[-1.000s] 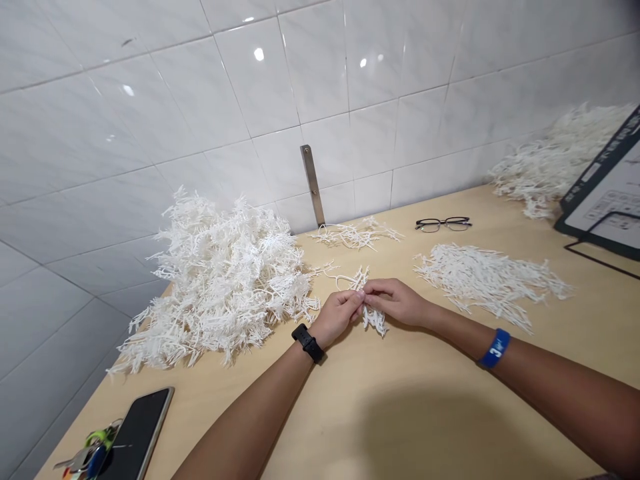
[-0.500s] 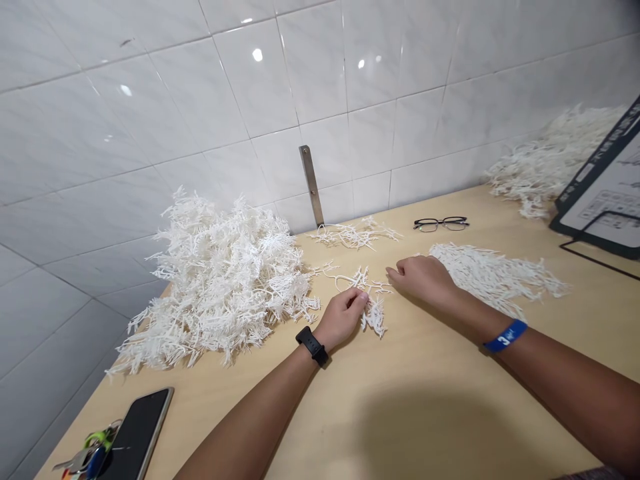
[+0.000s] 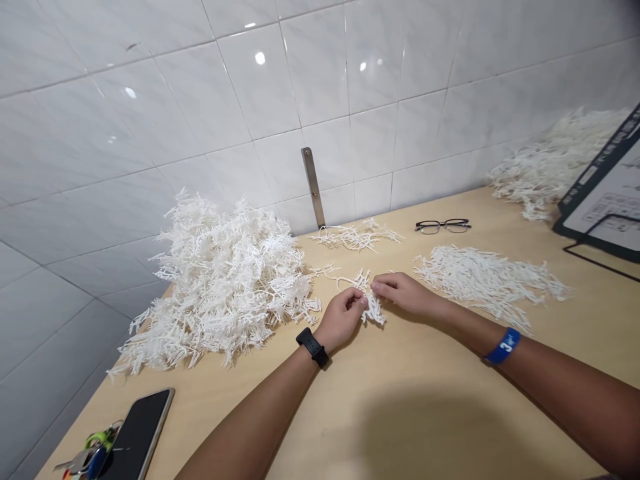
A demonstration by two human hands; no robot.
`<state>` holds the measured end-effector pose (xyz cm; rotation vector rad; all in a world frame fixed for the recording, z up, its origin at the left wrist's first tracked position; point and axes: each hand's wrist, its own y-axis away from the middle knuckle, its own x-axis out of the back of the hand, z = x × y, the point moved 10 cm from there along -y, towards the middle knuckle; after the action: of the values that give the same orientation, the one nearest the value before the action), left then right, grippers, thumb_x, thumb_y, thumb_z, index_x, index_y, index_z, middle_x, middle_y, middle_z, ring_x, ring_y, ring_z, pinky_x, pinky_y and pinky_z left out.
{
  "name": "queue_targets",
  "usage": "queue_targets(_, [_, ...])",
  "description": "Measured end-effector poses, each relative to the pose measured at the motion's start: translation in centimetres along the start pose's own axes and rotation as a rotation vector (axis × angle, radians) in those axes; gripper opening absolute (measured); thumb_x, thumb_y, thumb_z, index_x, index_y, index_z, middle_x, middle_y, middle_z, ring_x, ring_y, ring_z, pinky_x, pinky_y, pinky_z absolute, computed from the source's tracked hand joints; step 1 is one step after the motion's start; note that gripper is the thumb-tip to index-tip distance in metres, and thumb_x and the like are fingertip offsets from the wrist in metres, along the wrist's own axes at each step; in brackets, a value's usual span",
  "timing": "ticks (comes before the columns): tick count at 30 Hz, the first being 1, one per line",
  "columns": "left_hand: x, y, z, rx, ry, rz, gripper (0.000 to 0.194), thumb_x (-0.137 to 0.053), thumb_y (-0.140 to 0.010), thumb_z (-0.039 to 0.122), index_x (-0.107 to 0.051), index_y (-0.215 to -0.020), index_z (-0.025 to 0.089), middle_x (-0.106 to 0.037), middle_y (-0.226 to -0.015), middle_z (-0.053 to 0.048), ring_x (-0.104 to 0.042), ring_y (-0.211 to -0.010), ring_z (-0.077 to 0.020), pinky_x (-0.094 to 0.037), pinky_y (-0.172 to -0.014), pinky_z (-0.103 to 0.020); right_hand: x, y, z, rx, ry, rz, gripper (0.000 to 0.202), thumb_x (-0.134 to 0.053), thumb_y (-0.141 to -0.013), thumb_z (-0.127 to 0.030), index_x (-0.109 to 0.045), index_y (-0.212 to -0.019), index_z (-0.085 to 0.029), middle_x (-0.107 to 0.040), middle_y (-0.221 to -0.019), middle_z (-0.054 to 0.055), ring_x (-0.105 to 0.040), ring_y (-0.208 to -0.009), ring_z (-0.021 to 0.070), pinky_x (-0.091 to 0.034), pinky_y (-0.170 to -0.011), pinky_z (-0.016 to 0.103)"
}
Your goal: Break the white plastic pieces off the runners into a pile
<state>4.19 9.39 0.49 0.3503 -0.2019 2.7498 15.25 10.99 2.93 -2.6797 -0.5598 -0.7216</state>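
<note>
My right hand (image 3: pixel 407 293) is back from beside the low spread of thin white pieces (image 3: pixel 487 277), so both hands now meet at a white, branching plastic-like cluster (image 3: pixel 375 311), right of the tall white tangled heap (image 3: pixel 227 280), my landmark. My left hand (image 3: pixel 341 320) pinches the cluster, thumb against finger; my right thumb and forefinger nearly close at its upper edge, though I cannot tell whether they grip. My fingers hide part of it. Loose curly white stems (image 3: pixel 343 280) lie between heap and hands; black-framed glasses (image 3: pixel 455 221) sit farther right of the heap.
</note>
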Motion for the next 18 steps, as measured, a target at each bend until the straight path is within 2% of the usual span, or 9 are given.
queue_targets(4, [0.9, 0.1, 0.1, -0.009, 0.001, 0.09, 0.02, -0.053, -0.09, 0.036, -0.053, -0.081, 0.018, -0.049, -0.066, 0.003, -0.044, -0.06, -0.0101, -0.038, -0.062, -0.024, -1.0, 0.0, 0.7, -0.054, -0.014, -0.036, 0.035, -0.056, -0.085, -0.051, -0.059, -0.076, -0.018, -0.053, -0.066, -0.001, -0.045, -0.063, 0.0135, -0.034, -0.057, 0.025])
queue_targets(7, [1.8, 0.2, 0.3, -0.035, 0.004, 0.172, 0.016, -0.052, -0.09, 0.032, -0.053, -0.082, 0.018, -0.051, -0.07, 0.002, -0.045, -0.063, -0.0104, -0.037, -0.063, -0.024, 0.6, 0.3, 0.4, -0.082, 0.065, 0.152, 0.03, -0.065, -0.079, -0.048, -0.055, -0.081, -0.019, -0.05, -0.066, -0.003, -0.043, -0.062, 0.0128, -0.032, -0.056, 0.024])
queue_targets(9, [2.5, 0.2, 0.3, -0.043, 0.008, 0.233, 0.015, -0.052, -0.09, 0.03, -0.053, -0.082, 0.017, -0.052, -0.072, 0.002, -0.046, -0.066, -0.0107, -0.038, -0.064, -0.024, 2.0, 0.8, -0.5, -0.074, 0.142, 0.298, 0.03, -0.066, -0.079, -0.046, -0.051, -0.077, -0.021, -0.047, -0.064, -0.004, -0.041, -0.06, 0.0126, -0.03, -0.055, 0.025])
queue_targets(10, [2.7, 0.2, 0.2, -0.041, 0.012, 0.252, 0.015, -0.053, -0.089, 0.03, -0.053, -0.082, 0.017, -0.052, -0.072, 0.002, -0.046, -0.066, -0.0107, -0.038, -0.064, -0.024, 2.1, 1.0, -1.1, -0.052, 0.174, 0.324, 0.029, -0.065, -0.08, -0.044, -0.05, -0.074, -0.021, -0.047, -0.063, -0.004, -0.041, -0.06, 0.0126, -0.03, -0.055, 0.025])
queue_targets(12, [2.8, 0.1, -0.1, -0.03, 0.026, 0.26, 0.016, -0.055, -0.088, 0.031, -0.053, -0.081, 0.017, -0.052, -0.07, 0.002, -0.046, -0.064, -0.0104, -0.038, -0.063, -0.024, 1.5, 1.1, -2.3, 0.016, 0.215, 0.298, 0.024, -0.062, -0.083, -0.04, -0.052, -0.073, -0.02, -0.051, -0.066, -0.002, -0.043, -0.062, 0.0137, -0.033, -0.058, 0.026])
queue_targets(14, [2.6, -0.1, -0.2, -0.026, 0.071, 0.234, 0.019, -0.056, -0.087, 0.034, -0.054, -0.08, 0.017, -0.051, -0.067, 0.003, -0.046, -0.061, -0.0101, -0.038, -0.061, -0.023, 0.6, 1.1, -3.0, 0.081, 0.232, 0.243, 0.016, -0.062, -0.083, -0.035, -0.06, -0.087, -0.021, -0.06, -0.08, 0.002, -0.05, -0.071, 0.016, -0.039, -0.066, 0.028])
queue_targets(16, [2.3, -0.3, -0.4, -0.029, 0.145, 0.205, 0.021, -0.057, -0.086, 0.037, -0.053, -0.082, 0.017, -0.053, -0.067, 0.003, -0.047, -0.059, -0.0097, -0.038, -0.059, -0.023, 0.0, 1.0, -2.9, 0.1, 0.22, 0.219, 0.03, -0.063, -0.082, -0.032, -0.061, -0.111, -0.022, -0.063, -0.098, 0.005, -0.053, -0.079, 0.0176, -0.042, -0.071, 0.029])
queue_targets(18, [2.2, -0.4, -0.6, -0.022, 0.223, 0.185, 0.021, -0.059, -0.084, 0.037, -0.053, -0.084, 0.017, -0.055, -0.068, 0.003, -0.048, -0.058, -0.0092, -0.039, -0.058, -0.023, -0.7, 0.8, -2.1, 0.078, 0.161, 0.167, 0.043, -0.062, -0.084, -0.031, -0.056, -0.126, -0.022, -0.064, -0.1, 0.006, -0.054, -0.076, 0.0166, -0.043, -0.069, 0.028])
